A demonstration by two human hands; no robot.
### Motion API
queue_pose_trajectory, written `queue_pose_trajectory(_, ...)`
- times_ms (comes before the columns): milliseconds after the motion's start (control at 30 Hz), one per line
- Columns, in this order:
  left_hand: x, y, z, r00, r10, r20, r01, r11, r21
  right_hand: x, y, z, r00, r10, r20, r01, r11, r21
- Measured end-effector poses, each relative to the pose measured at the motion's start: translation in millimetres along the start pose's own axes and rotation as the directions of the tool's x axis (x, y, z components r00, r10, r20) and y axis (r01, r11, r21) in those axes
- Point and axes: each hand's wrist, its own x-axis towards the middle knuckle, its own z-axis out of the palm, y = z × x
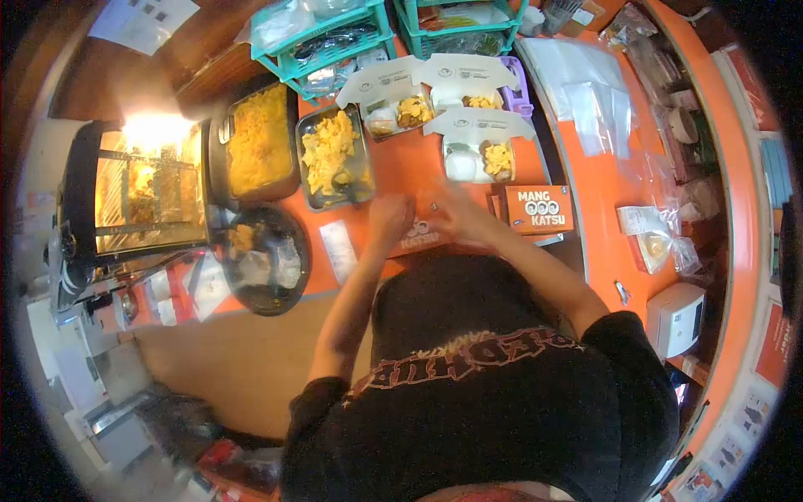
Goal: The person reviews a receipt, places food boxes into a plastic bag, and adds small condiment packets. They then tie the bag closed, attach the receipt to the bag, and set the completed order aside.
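Note:
An orange printed takeout box [416, 237] lies on the counter right in front of my body. My left hand [393, 217] is at its left side, the fingers blurred. Over its right part is my right hand [452, 211], also smeared by motion; I cannot tell how the fingers of either hand grip the box. Just beyond them stands an open box [462, 167] with white rice and yellow fried pieces. To the right of my right hand sit closed orange boxes [539, 209] printed "Mang Katsu".
Left of my hands are a metal tray of fried pieces [330, 159], a breading tray [255, 142], a dark round pan [266, 263] and a lit glass warmer [150, 188]. More open boxes [397, 113] and teal baskets [326, 50] stand behind. Plastic bags [594, 109] lie right.

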Motion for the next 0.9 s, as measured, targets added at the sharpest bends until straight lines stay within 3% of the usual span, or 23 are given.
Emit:
queue_pose_trajectory(67, 60, 31, 7, 0.925, -0.373, 0.075, 0.377, 0.872, -0.312, 9, 1, -53, 0.962, 0.128, -0.240, -0.100, 0.987, 0.126)
queue_pose_trajectory(133, 110, 21, 75, 0.943, -0.197, -0.270, 0.165, 0.977, -0.137, 15, 35, -86, 0.839, 0.222, -0.497, -0.177, 0.975, 0.137)
queue_pose_trajectory(167, 121, 22, 74, 0.974, -0.201, -0.099, 0.186, 0.972, -0.144, 17, 51, -97, 0.741, 0.251, -0.622, -0.237, 0.965, 0.108)
queue_pose_trajectory(233, 139, 22, 68, 0.951, -0.192, 0.241, 0.231, 0.963, -0.142, 11, 79, -123, 0.711, 0.286, -0.643, -0.390, 0.921, -0.020)
queue_pose_trajectory(267, 139, 19, 68, 0.949, -0.223, 0.221, 0.257, 0.957, -0.138, 11, 92, -135, 0.693, 0.298, -0.657, -0.458, 0.885, -0.082)
queue_pose_trajectory(367, 125, -9, 75, 0.937, -0.288, 0.198, 0.309, 0.948, -0.081, 17, 133, -128, 0.684, 0.442, -0.580, -0.591, 0.802, -0.086)
queue_pose_trajectory(467, 96, -13, 42, 0.916, -0.325, 0.236, 0.339, 0.941, -0.019, 37, 138, -109, 0.782, 0.566, -0.260, -0.599, 0.798, -0.065)
queue_pose_trajectory(500, 91, 3, 1, 0.908, -0.345, 0.236, 0.363, 0.931, -0.038, 47, 142, -100, 0.792, 0.587, -0.171, -0.604, 0.793, -0.076)
queue_pose_trajectory(533, 87, 10, -22, 0.900, -0.366, 0.236, 0.389, 0.919, -0.058, 55, 140, -92, 0.834, 0.512, -0.208, -0.538, 0.837, -0.098)
queue_pose_trajectory(633, 94, -63, 42, 0.881, -0.429, 0.199, 0.452, 0.887, -0.091, 77, 128, -72, 0.826, 0.504, -0.253, -0.556, 0.801, -0.221)
queue_pose_trajectory(667, 93, -82, 55, 0.884, -0.371, 0.284, 0.410, 0.907, -0.092, 81, 123, -71, 0.826, 0.528, -0.198, -0.562, 0.796, -0.225)
queue_pose_trajectory(767, 76, -90, 65, 0.924, -0.373, 0.084, 0.382, 0.885, -0.267, 87, 110, -77, 0.811, 0.573, -0.115, -0.583, 0.781, -0.222)
queue_pose_trajectory(833, 71, -45, 19, 0.872, -0.464, -0.153, 0.361, 0.823, -0.437, 85, 108, -78, 0.798, 0.582, -0.157, -0.603, 0.775, -0.190)
queue_pose_trajectory(900, 78, -11, -15, 0.786, -0.446, -0.428, 0.260, 0.867, -0.426, 79, 123, -74, 0.828, 0.554, -0.085, -0.556, 0.794, -0.246)
